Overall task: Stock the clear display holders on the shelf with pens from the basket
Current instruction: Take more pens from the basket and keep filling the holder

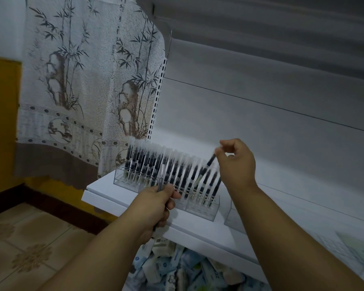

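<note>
A clear display holder (200, 214) stands on the white shelf (114, 201), packed with several black pens with clear caps in upright rows. My right hand (236, 162) pinches the top of one tilted black pen (206, 168) above the holder's right end. My left hand (156, 203) is in front of the holder, shut on a clear-capped pen (161, 175) that points up. A second clear holder (231, 215) shows partly behind my right forearm. No basket is in view.
The grey back panel (261, 106) of the shelving rises behind the holders. A bamboo-print curtain (82, 80) hangs at the left. Below the shelf lie several small packets (187, 267). Tiled floor (29, 248) is at the lower left.
</note>
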{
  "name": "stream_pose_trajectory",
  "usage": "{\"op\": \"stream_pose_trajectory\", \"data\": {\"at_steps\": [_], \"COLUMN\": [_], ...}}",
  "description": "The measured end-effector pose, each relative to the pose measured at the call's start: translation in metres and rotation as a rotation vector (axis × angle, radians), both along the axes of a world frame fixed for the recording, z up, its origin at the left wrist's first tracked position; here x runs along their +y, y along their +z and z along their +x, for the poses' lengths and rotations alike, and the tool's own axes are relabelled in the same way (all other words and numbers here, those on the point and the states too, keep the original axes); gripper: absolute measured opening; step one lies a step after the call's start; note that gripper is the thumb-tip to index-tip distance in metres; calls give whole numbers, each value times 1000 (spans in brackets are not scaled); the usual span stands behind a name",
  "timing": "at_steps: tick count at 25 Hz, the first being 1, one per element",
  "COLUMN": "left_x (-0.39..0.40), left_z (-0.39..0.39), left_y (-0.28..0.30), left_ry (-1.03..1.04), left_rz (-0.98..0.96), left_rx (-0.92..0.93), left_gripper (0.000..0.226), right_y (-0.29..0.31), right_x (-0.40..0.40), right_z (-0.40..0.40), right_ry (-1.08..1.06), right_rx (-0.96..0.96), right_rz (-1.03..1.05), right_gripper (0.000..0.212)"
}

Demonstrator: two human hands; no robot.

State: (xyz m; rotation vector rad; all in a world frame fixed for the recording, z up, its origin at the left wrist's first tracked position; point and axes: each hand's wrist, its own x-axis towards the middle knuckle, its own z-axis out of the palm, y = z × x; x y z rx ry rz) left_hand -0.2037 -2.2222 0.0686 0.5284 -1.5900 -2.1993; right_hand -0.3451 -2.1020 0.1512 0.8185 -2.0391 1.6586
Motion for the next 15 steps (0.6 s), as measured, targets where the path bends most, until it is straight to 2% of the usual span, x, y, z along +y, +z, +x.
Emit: {"op": "stream_pose_trajectory", "data": {"at_steps": [3,11,15], "left_x": [2,1,0], "left_z": [0,-1,0], "left_y": [-1,-5,-9], "left_ry": [-19,-15,-12], "left_rz": [21,85,117], "left_rx": [0,6,13], "left_gripper": [31,26,24], "right_y": [-9,-8,-13], "right_x": [-2,-17,-14], "right_z": [2,13,22], "right_ry": [7,90,30], "right_rx": [91,184,296], "right_rz": [73,190,256], "right_gripper": [9,6,7]}}
